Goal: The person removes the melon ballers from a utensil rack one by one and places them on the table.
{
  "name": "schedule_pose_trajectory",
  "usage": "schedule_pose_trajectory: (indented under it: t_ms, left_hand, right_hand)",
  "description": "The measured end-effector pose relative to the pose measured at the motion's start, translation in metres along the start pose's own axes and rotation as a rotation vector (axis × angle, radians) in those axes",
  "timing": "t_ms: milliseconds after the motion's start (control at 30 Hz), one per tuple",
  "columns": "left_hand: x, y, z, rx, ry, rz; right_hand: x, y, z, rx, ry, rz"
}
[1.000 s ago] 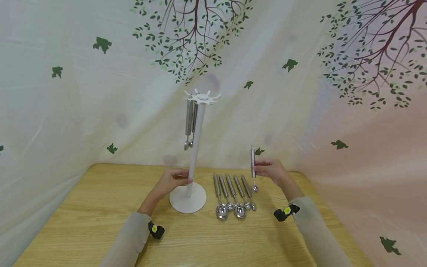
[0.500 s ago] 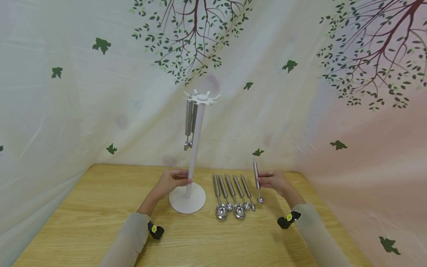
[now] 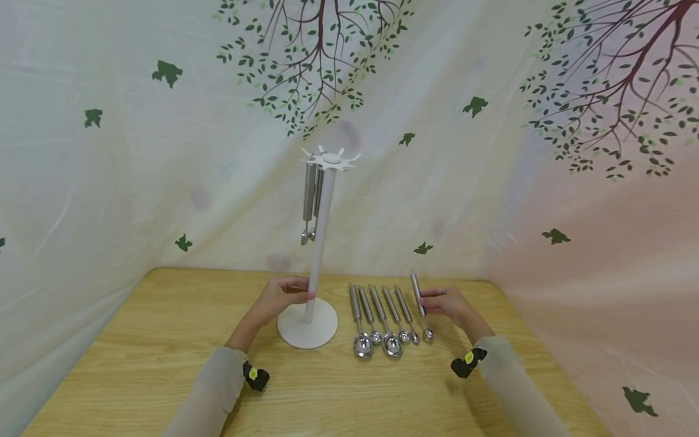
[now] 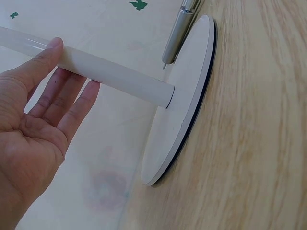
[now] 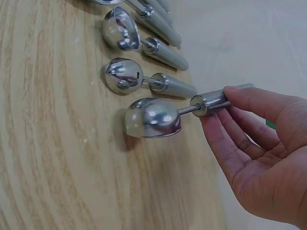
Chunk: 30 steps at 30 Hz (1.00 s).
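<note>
My right hand pinches the steel handle of a melon baller between thumb and fingers. Its handle slants up, while the round bowl is close over the tabletop in the right wrist view. Just left of it lies a row of several steel scoops, bowls toward me, two of them larger. My left hand grips the white pole of an upright stand low down, above its round base. In the left wrist view, thumb and fingertips touch opposite sides of that pole.
Steel utensils hang from the left side of the stand's hook ring. The wooden table ends at a cloth backdrop printed with branches and leaves.
My right hand has lowered the melon baller from above the table to beside the right end of the row, tilting its handle. The left hand stays on the pole.
</note>
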<state>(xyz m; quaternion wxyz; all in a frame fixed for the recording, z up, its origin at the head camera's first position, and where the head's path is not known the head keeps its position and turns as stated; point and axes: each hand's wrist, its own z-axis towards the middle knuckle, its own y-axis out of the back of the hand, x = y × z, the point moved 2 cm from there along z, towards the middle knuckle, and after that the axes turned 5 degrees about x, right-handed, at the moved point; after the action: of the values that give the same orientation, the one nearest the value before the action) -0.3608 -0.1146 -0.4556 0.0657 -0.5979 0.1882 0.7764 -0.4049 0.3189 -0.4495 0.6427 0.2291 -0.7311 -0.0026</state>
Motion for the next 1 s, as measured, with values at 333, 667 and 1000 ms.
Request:
schedule_pose_trajectory:
  t_ms: [333, 667, 1000]
  left_hand:
    - [-0.001, 0.0, 0.0, -0.001, 0.005, 0.003]
    - [-0.004, -0.001, -0.002, 0.004, -0.03, 0.012]
    - [-0.003, -0.001, -0.001, 0.002, -0.017, 0.024]
  right_hand:
    - [-0.016, -0.005, 0.0, -0.072, 0.039, 0.047]
    - [-0.024, -0.013, -0.003, -0.201, 0.038, 0.042]
    - [-0.032, -0.017, 0.002, -0.278, 0.04, -0.061]
